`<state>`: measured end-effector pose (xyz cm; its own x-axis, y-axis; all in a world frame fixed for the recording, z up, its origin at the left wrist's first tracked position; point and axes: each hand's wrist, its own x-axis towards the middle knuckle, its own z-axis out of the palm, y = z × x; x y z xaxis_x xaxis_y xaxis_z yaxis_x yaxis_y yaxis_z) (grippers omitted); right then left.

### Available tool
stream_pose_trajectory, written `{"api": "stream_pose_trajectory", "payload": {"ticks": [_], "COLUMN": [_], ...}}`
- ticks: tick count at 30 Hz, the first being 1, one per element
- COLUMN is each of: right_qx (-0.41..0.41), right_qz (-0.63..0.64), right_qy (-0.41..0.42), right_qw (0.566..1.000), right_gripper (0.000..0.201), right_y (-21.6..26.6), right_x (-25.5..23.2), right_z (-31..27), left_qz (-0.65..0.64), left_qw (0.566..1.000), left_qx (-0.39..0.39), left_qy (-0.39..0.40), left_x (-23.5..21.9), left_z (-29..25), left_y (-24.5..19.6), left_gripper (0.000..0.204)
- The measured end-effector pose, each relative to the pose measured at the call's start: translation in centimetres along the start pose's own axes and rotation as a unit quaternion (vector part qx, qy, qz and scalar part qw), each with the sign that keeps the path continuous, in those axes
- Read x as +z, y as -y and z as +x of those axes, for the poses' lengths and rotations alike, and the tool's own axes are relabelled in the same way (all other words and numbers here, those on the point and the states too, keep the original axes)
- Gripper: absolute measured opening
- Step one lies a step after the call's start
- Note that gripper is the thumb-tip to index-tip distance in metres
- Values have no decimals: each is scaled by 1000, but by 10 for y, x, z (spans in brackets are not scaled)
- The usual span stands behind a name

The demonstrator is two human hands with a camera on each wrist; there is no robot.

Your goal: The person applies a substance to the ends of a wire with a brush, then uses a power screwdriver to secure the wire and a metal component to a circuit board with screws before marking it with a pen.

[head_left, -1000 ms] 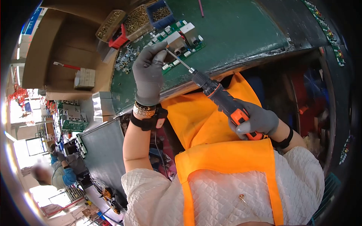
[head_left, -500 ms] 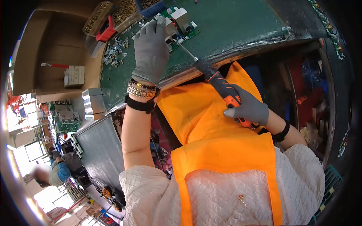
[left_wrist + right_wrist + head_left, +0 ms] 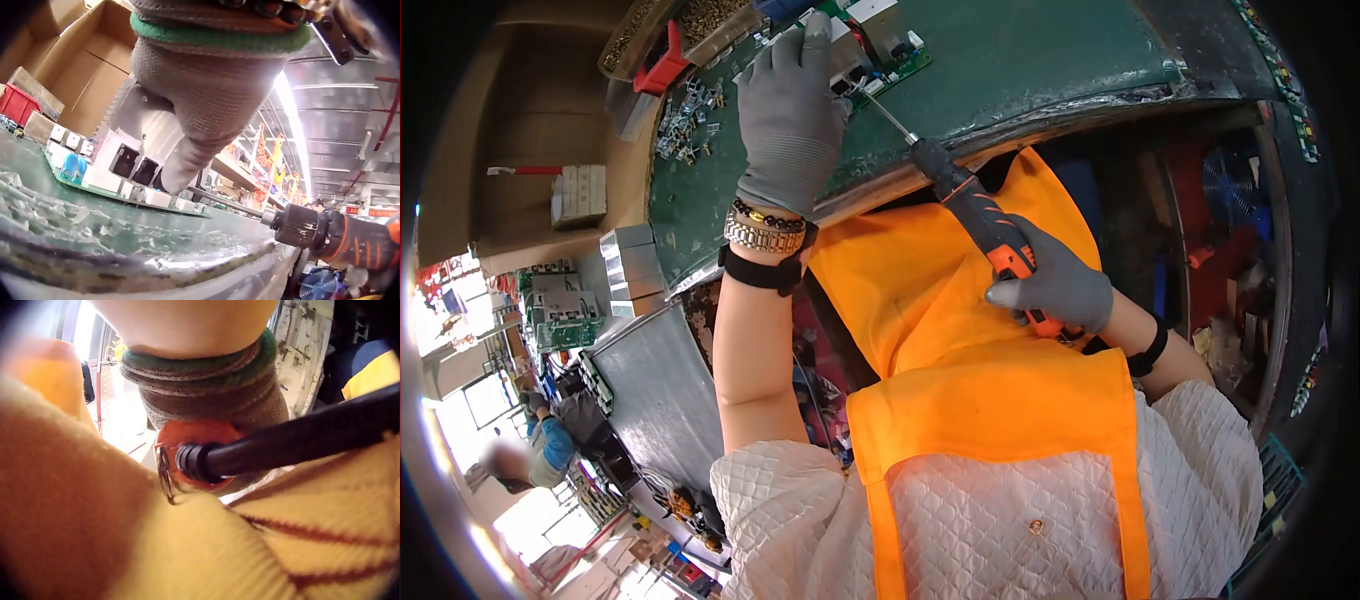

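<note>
In the head view my gloved left hand (image 3: pixel 790 110) lies over a green circuit board (image 3: pixel 914 64) on the bench. Its thumb is down on the near side of a pale metal heat sink (image 3: pixel 159 134) and its fingers reach over the top, gripping the board's block. My gloved right hand (image 3: pixel 1065 285) holds an electric screwdriver (image 3: pixel 975 212) by its body. The long bit (image 3: pixel 231 203) points at the board's near edge, its tip right beside the left thumb. From the screwdriver's orange rear end runs a black cord (image 3: pixel 281 447).
Loose small metal parts (image 3: pixel 690 120) lie left of the board. Behind them stand a red bin (image 3: pixel 662 62) and a tray of brass-coloured screws (image 3: pixel 715 18). A large cardboard box (image 3: pixel 530 130) is at the left. An orange apron (image 3: pixel 960 300) hangs below the bench edge.
My left hand has gone from near the bit tip, fingers bent, to lying over the board's heat sink. The screwdriver's bit has come to the board's near edge.
</note>
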<state>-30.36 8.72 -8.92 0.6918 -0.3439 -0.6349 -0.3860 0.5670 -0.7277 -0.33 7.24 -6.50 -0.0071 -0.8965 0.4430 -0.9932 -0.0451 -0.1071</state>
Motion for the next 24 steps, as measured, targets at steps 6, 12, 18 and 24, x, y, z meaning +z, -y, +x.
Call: {"api": "stream_pose_trajectory", "payload": {"ticks": [6,12,18,24], "right_qx": [2,11,20,16], "right_qz": [21,36,61,144], "right_qy": [18,25,32,92], "right_qw": [1000,999,997,985], "right_gripper": [75,73,71,60], "right_y": [1,-2,1,-1], "right_x": [2,4,11,14], "right_z": [5,6,4,4], "left_qz": [29,28,57,58], "left_qw": [999,998,997,997], "left_qx": [18,17,1,10], "left_qy": [-27,-48,-42,-50], "left_x": [2,6,12,14], "left_z": [1,0,1,1], "left_y": [-2,-3,-2,-1], "left_gripper": [83,81,80,81]}}
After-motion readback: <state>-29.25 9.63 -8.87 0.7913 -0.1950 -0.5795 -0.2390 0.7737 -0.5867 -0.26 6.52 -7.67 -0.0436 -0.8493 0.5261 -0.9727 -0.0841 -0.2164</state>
